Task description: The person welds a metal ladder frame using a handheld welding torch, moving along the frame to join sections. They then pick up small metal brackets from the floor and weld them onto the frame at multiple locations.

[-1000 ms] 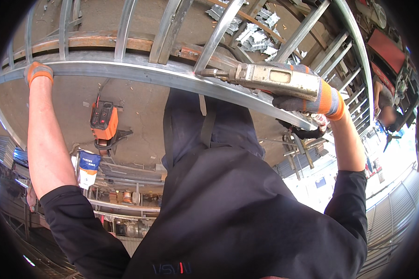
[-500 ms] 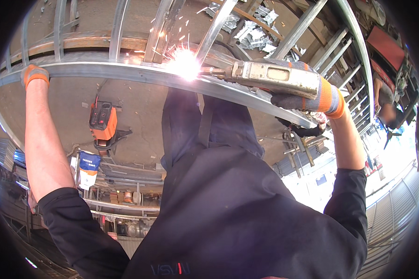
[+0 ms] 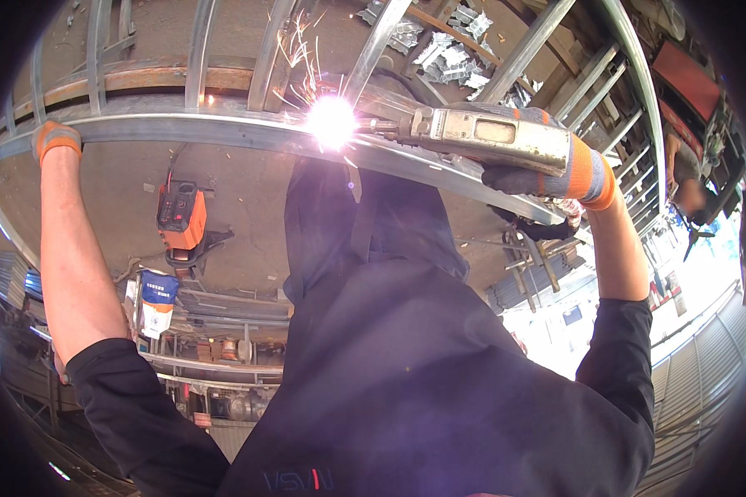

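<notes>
My right hand (image 3: 529, 180), in a grey and orange knit glove, is closed around a worn metal welding gun (image 3: 497, 137) that points left. At the gun's nozzle a blinding white-violet glow (image 3: 332, 123) hides the contact point on a long silver metal rail (image 3: 224, 128). Sparks fly up from it. The rail belongs to a frame with several upright bars (image 3: 197, 58). At the far left, my left hand (image 3: 56, 137), in a similar glove, curls over the same rail and grips it; its fingertips are mostly hidden.
An orange and black machine (image 3: 181, 214) with a cable stands on the floor below the rail. Bent metal scraps (image 3: 452, 51) lie beyond the frame. A blue and white bag (image 3: 157, 302) is at lower left. Another person (image 3: 690, 195) is at the far right.
The frame and my left hand appear slightly farther left. The gun stays nearly in place in view, its glow now a little right along the rail. The sparks spread differently. Both grips are unchanged.
</notes>
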Demonstrator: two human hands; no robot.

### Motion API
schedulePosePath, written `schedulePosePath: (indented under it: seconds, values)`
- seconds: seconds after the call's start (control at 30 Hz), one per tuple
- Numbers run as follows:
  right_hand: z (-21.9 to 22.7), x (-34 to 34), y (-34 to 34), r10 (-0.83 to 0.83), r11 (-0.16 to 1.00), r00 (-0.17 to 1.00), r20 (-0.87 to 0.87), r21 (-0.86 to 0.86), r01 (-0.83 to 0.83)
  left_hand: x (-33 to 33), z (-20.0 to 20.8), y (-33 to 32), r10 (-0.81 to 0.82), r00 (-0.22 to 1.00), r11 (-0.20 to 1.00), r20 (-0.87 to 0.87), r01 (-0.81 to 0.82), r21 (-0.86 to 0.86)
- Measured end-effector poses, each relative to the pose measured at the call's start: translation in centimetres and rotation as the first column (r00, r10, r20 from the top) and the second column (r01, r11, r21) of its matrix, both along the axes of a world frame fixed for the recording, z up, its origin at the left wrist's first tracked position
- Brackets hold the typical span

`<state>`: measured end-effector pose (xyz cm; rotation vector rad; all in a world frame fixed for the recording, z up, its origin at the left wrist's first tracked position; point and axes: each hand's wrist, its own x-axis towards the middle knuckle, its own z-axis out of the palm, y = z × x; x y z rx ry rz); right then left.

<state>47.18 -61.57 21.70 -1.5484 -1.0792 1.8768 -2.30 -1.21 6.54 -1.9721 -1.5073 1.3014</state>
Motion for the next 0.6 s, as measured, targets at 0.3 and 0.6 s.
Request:
schedulePosePath:
  seconds: [0.3,0.6]
  values:
    - [-0.01,0.05,-0.26,0.027,0.996,0.998,0.05,0.083,-0.031,-0.17,-0.07,0.13,-0.018,1.0,1.0,-0.004,0.018,-0.004]
    - [0.87,0.06,0.06,-0.011,0.999,1.0,-0.001,0.031,0.011,-0.35,0.04,0.27,-0.02,1.0,1.0,0.008,0.02,0.01]
